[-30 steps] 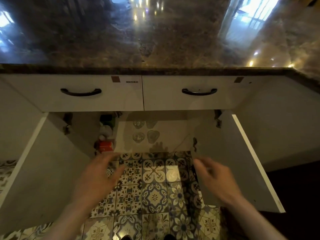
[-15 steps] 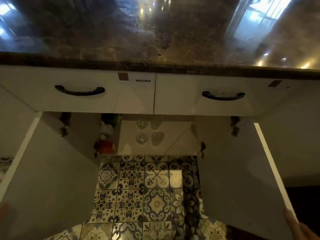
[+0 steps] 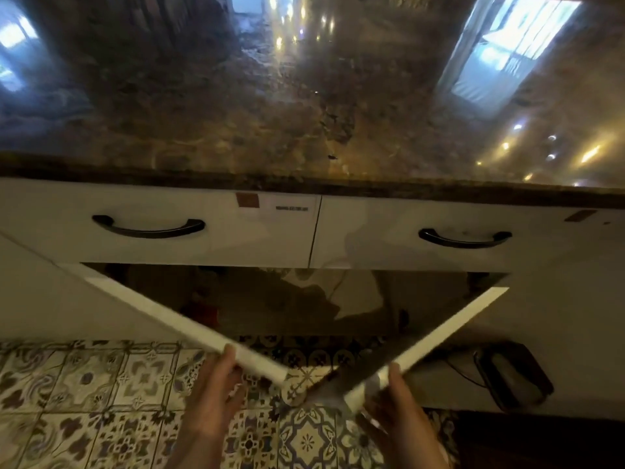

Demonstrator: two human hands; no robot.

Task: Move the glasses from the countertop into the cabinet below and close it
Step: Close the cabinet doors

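1. Your left hand (image 3: 216, 394) is pressed against the outer edge of the left door (image 3: 182, 328), fingers laid flat on it, not curled round.
2. Your right hand (image 3: 394, 406) sits at the edge of the right door (image 3: 429, 343) with a finger over the rim; how firmly it grips is blurred.
3. Both doors are half-shut, their thin white edges forming a V that nearly meets near your hands.
4. The cabinet (image 3: 304, 299) is dark inside; the glasses cannot be made out through the blur and shadow.
5. The doors and the two drawers (image 3: 236, 238) above are smooth, flat and white, each drawer with a curved black handle.
6. The countertop (image 3: 304, 113) is glossy brown mottled stone, mirroring windows and lamps.
7. The floor (image 3: 101, 401) is patterned tile in blue, brown and cream.
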